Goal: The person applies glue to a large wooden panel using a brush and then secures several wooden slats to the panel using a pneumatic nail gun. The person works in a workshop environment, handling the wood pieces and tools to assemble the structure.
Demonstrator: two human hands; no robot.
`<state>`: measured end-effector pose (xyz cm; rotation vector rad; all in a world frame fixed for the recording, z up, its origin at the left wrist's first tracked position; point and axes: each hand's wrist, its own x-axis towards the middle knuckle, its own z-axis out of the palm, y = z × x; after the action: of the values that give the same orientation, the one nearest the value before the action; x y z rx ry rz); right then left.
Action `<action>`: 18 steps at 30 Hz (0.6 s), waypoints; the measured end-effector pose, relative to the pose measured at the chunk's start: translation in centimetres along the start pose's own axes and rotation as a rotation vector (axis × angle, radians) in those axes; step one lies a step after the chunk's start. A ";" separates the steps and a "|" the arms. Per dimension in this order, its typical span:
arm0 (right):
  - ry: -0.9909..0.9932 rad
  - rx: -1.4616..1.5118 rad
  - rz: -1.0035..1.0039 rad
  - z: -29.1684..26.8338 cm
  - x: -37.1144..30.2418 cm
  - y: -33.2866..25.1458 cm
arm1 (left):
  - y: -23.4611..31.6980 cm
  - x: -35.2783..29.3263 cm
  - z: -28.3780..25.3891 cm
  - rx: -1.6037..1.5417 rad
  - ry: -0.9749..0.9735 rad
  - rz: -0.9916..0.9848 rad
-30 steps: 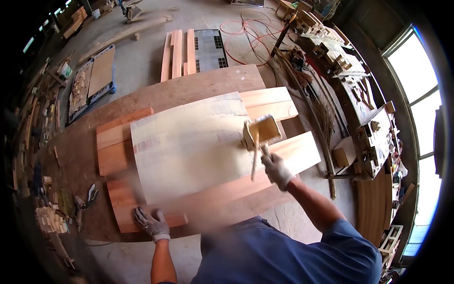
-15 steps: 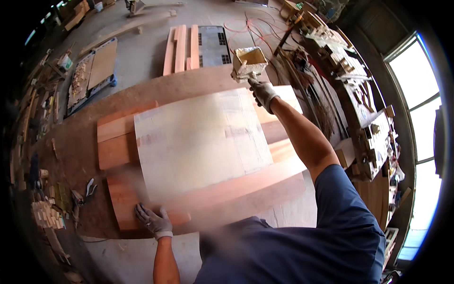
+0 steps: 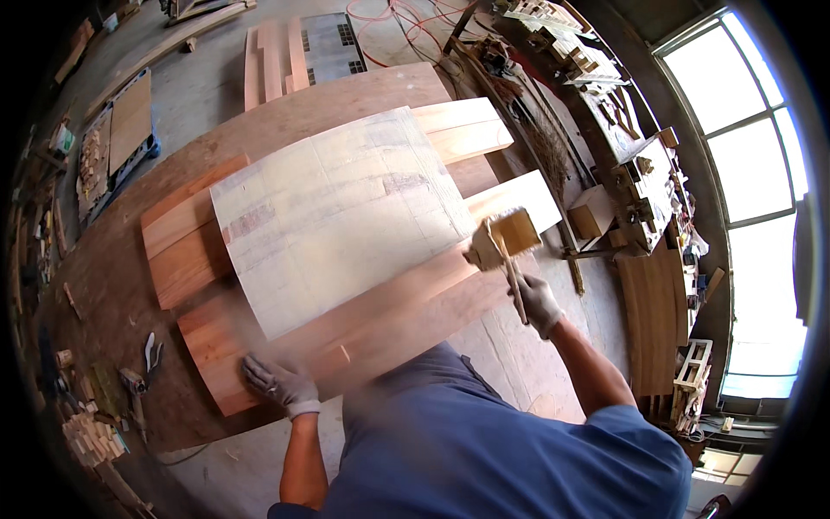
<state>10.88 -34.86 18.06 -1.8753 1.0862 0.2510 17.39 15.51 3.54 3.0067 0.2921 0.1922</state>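
In a grey glove, my left hand (image 3: pixel 281 387) lies flat, fingers stretched, on the near-left end of a reddish wooden board (image 3: pixel 212 359). My gloved right hand (image 3: pixel 538 304) is closed around the thin handle of a small, square, open-topped pot (image 3: pixel 512 235) crusted with a pale coating. The pot is tilted over the right ends of the boards. A large whitish panel (image 3: pixel 337 216) with faint smears rests across several planks, whose ends stick out on both sides. Another pair of light plank ends (image 3: pixel 462 130) shows beyond its far-right corner. The pot's contents cannot be made out.
The boards lie on a broad brown worktable (image 3: pixel 99 320). Pliers (image 3: pixel 152 353) and small wood blocks (image 3: pixel 93 439) lie to the left. Past the far edge are stacked planks (image 3: pixel 272 65) and a red hose (image 3: pixel 389 17). A cluttered bench (image 3: pixel 644 182) runs along the right.
My right hand has drawn the pot back from beyond the panel's far-right corner to its near-right side. The left hand stays on the board. The whole view has shifted.
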 end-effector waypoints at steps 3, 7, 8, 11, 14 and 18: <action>-0.029 0.080 0.058 -1.3 -2.8 -0.3 | -0.8 0.5 -0.7 -0.135 -0.019 0.036; -0.062 0.043 -0.061 0.4 -1.5 -4.2 | -4.4 2.1 0.7 -0.229 0.005 0.076; -0.061 0.013 -0.084 1.2 -0.8 -5.6 | -4.8 3.4 0.7 -0.214 0.002 0.024; -0.144 0.060 0.009 4.0 2.6 -11.0 | -6.4 5.9 0.3 -0.161 -0.023 -0.154; -0.178 0.018 -0.177 7.3 8.7 -15.8 | -7.9 6.7 1.5 0.047 0.073 -0.159; -0.135 -0.022 -0.347 12.3 20.6 -21.6 | -7.9 7.0 2.1 0.078 0.047 -0.208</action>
<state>42.70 -33.11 12.89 -1.9979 0.6560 0.1858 23.04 24.35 1.29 3.0227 0.6277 0.2370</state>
